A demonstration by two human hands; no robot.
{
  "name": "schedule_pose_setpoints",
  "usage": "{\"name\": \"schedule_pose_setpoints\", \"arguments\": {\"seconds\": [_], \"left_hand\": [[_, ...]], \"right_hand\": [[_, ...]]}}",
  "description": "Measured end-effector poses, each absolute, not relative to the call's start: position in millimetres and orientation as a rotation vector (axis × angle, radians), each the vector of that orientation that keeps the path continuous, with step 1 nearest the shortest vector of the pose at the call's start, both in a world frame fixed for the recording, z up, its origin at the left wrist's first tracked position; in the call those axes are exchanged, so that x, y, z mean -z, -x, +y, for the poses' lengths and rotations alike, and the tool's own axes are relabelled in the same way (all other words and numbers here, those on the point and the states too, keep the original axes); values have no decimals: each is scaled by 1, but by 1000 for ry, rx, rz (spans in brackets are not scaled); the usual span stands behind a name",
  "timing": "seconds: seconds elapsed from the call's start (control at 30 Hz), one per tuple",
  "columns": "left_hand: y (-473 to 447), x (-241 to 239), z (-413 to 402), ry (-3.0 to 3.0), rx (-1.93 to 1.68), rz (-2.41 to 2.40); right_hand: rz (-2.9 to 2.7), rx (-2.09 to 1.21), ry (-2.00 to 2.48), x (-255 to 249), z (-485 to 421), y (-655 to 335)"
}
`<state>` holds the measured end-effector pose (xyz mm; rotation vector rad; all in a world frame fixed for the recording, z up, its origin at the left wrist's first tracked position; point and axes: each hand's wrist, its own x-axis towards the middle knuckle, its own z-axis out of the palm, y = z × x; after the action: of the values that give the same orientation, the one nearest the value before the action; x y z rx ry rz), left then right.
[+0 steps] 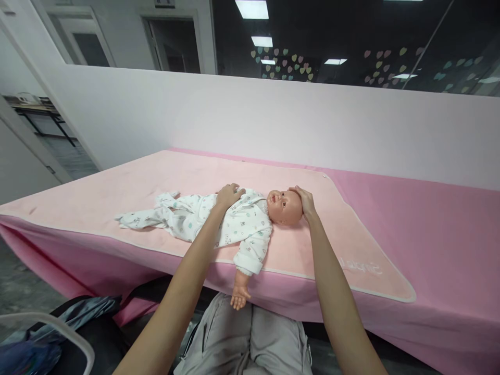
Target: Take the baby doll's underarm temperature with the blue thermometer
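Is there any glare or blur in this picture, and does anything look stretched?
In the head view, bright light panels show in the dark glass, probably as reflections; the doll and both hands, left hand and right hand, look fairly sharp; the forearms loom large, perhaps a wide-angle effect; the blanket's lettering is too faint to read.

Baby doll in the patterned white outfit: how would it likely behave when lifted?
The trouser legs lie crumpled and flattened, so they would probably dangle limply. The doll's head looks smooth and rounded, so it may roll if the right hand leaves it. The doll's arm overhangs the peach mat and might swing.
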<state>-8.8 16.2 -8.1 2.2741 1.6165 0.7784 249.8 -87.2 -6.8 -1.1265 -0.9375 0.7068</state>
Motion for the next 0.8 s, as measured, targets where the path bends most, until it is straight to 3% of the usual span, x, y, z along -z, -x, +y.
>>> {"name": "schedule_pose_setpoints", "arguments": {"seconds": [0.1, 0.23, 0.37, 0.6, 0.8], "left_hand": [[9, 3, 4, -2075, -1101, 1061], [9, -5, -10, -2028, -743, 570], [10, -3, -8, -1982, -738, 679], [13, 6, 0, -1439, -1086, 789], [15, -2, -8, -1436, -1097, 735]], "right_hand": [[-876, -418, 1174, 7, -86, -250], [-916, 57, 1341, -3, -96, -244], [-1156, 356, 1477, -10, -110, -223], [-2137, 364, 1333, -5, -110, -153], [-2276, 576, 1599, -22, -76, -118]]}}
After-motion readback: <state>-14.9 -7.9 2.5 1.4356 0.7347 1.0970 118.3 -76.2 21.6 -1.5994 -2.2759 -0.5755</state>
